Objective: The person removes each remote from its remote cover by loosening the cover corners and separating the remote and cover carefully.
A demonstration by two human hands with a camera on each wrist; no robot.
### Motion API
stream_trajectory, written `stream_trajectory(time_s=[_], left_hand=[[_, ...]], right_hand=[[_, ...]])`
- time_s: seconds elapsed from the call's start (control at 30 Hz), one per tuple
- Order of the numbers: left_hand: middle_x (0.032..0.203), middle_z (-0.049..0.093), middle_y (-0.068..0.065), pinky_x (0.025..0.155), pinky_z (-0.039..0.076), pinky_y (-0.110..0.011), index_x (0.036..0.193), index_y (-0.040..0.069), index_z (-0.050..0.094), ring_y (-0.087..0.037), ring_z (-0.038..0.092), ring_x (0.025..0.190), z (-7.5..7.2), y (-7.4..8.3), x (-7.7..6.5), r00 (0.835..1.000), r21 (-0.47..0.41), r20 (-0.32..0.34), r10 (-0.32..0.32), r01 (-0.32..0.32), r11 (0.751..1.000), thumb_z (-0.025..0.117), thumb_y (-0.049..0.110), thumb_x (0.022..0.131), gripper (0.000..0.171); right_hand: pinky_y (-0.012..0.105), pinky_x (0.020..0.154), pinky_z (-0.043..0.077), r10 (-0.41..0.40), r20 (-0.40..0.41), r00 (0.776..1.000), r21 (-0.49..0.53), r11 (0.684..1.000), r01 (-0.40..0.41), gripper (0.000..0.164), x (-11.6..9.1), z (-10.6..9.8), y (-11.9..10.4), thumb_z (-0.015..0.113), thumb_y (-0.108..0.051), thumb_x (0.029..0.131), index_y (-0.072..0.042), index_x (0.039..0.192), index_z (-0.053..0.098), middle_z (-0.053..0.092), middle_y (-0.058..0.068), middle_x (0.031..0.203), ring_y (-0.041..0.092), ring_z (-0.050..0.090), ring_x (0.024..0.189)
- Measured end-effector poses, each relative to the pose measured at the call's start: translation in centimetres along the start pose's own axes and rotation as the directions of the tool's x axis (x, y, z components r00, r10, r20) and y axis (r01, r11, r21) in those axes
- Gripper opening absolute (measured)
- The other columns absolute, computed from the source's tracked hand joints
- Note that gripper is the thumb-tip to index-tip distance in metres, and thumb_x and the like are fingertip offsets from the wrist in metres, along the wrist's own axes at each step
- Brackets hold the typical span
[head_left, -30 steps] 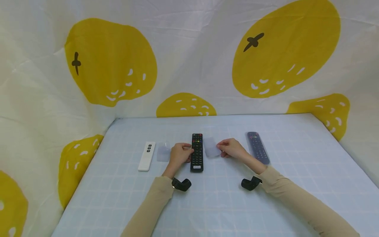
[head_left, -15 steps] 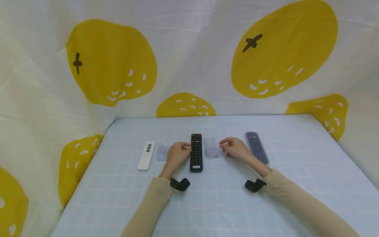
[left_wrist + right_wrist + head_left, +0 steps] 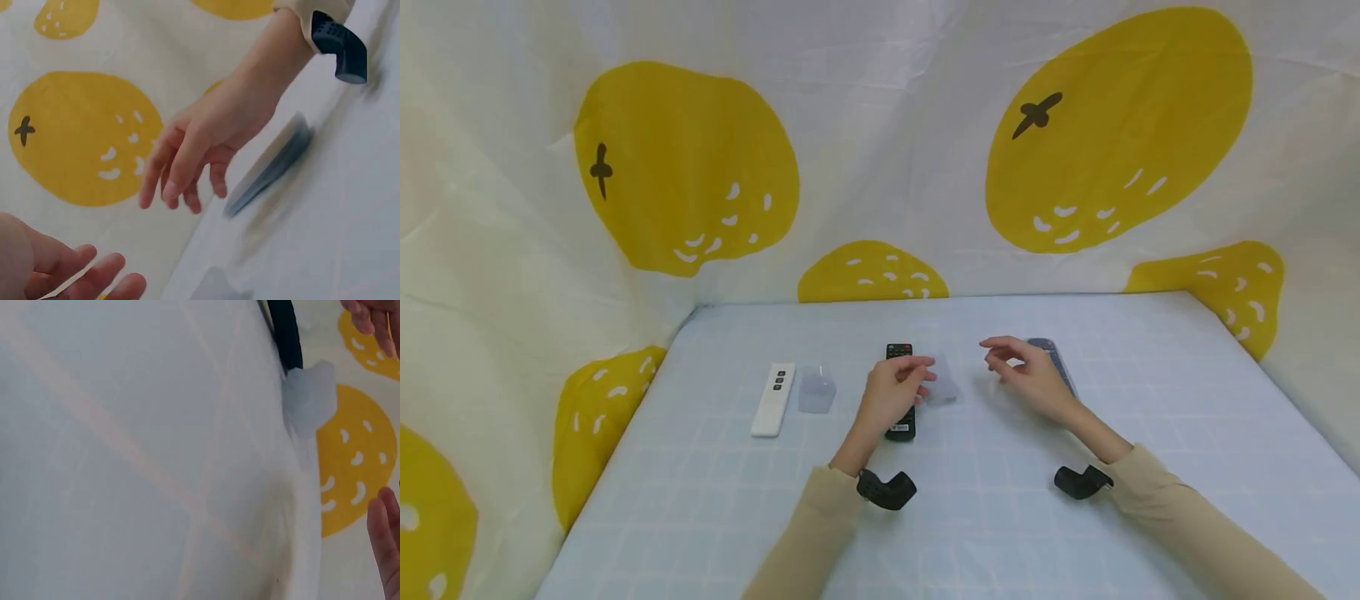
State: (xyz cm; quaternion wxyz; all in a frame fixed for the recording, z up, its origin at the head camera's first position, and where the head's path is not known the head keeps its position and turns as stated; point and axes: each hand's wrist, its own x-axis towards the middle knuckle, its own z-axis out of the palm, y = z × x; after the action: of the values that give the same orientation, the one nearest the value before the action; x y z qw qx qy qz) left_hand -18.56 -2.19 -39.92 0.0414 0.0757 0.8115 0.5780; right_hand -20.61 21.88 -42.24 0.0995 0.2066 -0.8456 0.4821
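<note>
My left hand (image 3: 889, 396) hovers over the black remote control (image 3: 900, 350), hiding its middle, with loosely bent fingers and nothing in them. To its right lies a clear plastic sleeve (image 3: 943, 382), partly behind the fingertips. My right hand (image 3: 1033, 379) is raised above the table, its fingers loosely bent and holding nothing. It partly covers a blue-grey remote control (image 3: 1054, 354). In the left wrist view, the right hand (image 3: 203, 140) faces the left hand (image 3: 69, 269), with a gap between them. The right wrist view catches the plastic sleeve (image 3: 310, 397) beside the black remote (image 3: 286, 334).
A white remote control (image 3: 772, 400) with a few dark buttons lies at the left. Next to it is another clear plastic piece (image 3: 817, 390). The pale checked tablecloth (image 3: 715, 517) meets a white curtain (image 3: 895, 150) with yellow fruit prints at the back.
My left hand has left the black remote's left side and moved right, over it. My right hand has drawn away from the plastic sleeve, up and to the right. The remotes stay in place.
</note>
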Motion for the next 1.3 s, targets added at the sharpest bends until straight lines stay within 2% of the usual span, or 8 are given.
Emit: stream_trajectory(time_s=[0.17, 0.33, 0.5, 0.67, 0.83, 0.93, 1.1, 1.3], left_hand=[[0.091, 0.073, -0.008, 0.059, 0.053, -0.020, 0.111, 0.011, 0.071, -0.017, 0.066, 0.067, 3.0, 0.7, -0.2, 0.996, -0.034, 0.037, 0.080, -0.079, 0.996, 0.063, 0.014, 0.091, 0.021], [0.092, 0.072, -0.003, 0.059, 0.052, -0.018, 0.113, 0.012, 0.070, -0.004, 0.063, 0.065, 5.6, 1.0, -0.1, 0.992, -0.106, 0.081, 0.097, -0.088, 0.990, 0.068, 0.017, 0.088, 0.025], [0.096, 0.073, -0.004, 0.059, 0.053, -0.019, 0.114, 0.012, 0.070, -0.010, 0.069, 0.073, 8.6, 1.5, 0.8, 0.998, -0.208, 0.062, 0.021, -0.008, 0.978, 0.069, 0.014, 0.087, 0.027], [0.101, 0.072, -0.005, 0.066, 0.055, -0.023, 0.119, 0.011, 0.066, -0.025, 0.071, 0.084, 11.7, 2.1, 2.3, 0.993, -0.259, 0.056, -0.106, 0.117, 0.959, 0.070, 0.021, 0.086, 0.035], [0.107, 0.068, -0.006, 0.073, 0.055, -0.030, 0.122, 0.013, 0.062, -0.018, 0.067, 0.083, 13.5, 2.6, 3.2, 0.974, -0.235, 0.061, -0.218, 0.226, 0.945, 0.070, 0.027, 0.086, 0.040], [0.108, 0.067, -0.006, 0.076, 0.056, -0.032, 0.123, 0.014, 0.061, -0.015, 0.065, 0.083, 14.2, 2.8, 3.7, 0.965, -0.224, 0.067, -0.254, 0.262, 0.939, 0.070, 0.028, 0.086, 0.040], [0.107, 0.067, -0.008, 0.073, 0.057, -0.031, 0.124, 0.010, 0.060, -0.016, 0.066, 0.081, 15.1, 3.4, 5.0, 0.964, -0.203, 0.049, -0.260, 0.264, 0.943, 0.070, 0.027, 0.085, 0.044], [0.103, 0.066, -0.008, 0.067, 0.054, -0.029, 0.126, 0.009, 0.057, -0.015, 0.062, 0.076, 16.0, 3.6, 6.0, 0.949, -0.109, 0.044, -0.311, 0.314, 0.943, 0.071, 0.024, 0.083, 0.047]], right_hand=[[0.011, 0.078, 0.049, -0.048, -0.050, 0.998, -0.077, 0.996, 0.044, 0.028, -0.3, -1.5, 1.3, 0.061, -0.007, 0.093, -0.008, 0.121, 0.063, 0.068, 0.017, 0.109, -0.005, 0.057, 0.095], [0.008, 0.087, 0.043, -0.045, -0.086, 0.995, -0.116, 0.993, 0.035, 0.031, -0.8, -3.2, 1.7, 0.061, 0.001, 0.091, -0.001, 0.121, 0.061, 0.065, 0.020, 0.114, -0.002, 0.058, 0.100], [0.010, 0.091, 0.039, -0.024, -0.135, 0.991, -0.147, 0.989, 0.004, 0.033, -1.2, -5.3, 2.4, 0.062, 0.000, 0.091, 0.000, 0.124, 0.059, 0.065, 0.021, 0.114, -0.011, 0.051, 0.102], [0.004, 0.084, 0.041, 0.049, -0.173, 0.984, -0.141, 0.987, -0.074, 0.038, -1.9, -7.1, 3.4, 0.061, -0.006, 0.092, -0.002, 0.129, 0.056, 0.063, 0.020, 0.115, -0.015, 0.050, 0.097], [0.003, 0.073, 0.045, 0.182, -0.131, 0.974, -0.101, 0.975, -0.196, 0.043, -2.3, -8.0, 4.2, 0.057, -0.011, 0.096, 0.003, 0.135, 0.048, 0.057, 0.030, 0.122, -0.019, 0.047, 0.089], [0.005, 0.071, 0.047, 0.255, -0.105, 0.961, -0.080, 0.961, -0.264, 0.046, -2.5, -8.3, 4.6, 0.054, -0.015, 0.098, 0.006, 0.138, 0.043, 0.053, 0.035, 0.125, -0.020, 0.046, 0.086], [0.008, 0.070, 0.049, 0.361, -0.077, 0.929, -0.049, 0.930, -0.365, 0.050, -3.0, -8.8, 5.3, 0.051, -0.019, 0.099, 0.006, 0.140, 0.038, 0.050, 0.036, 0.129, -0.022, 0.046, 0.082], [0.018, 0.071, 0.055, 0.515, 0.029, 0.857, -0.015, 0.857, -0.514, 0.055, -3.0, -8.8, 6.1, 0.049, -0.020, 0.100, 0.007, 0.144, 0.029, 0.042, 0.037, 0.136, -0.008, 0.053, 0.087]])
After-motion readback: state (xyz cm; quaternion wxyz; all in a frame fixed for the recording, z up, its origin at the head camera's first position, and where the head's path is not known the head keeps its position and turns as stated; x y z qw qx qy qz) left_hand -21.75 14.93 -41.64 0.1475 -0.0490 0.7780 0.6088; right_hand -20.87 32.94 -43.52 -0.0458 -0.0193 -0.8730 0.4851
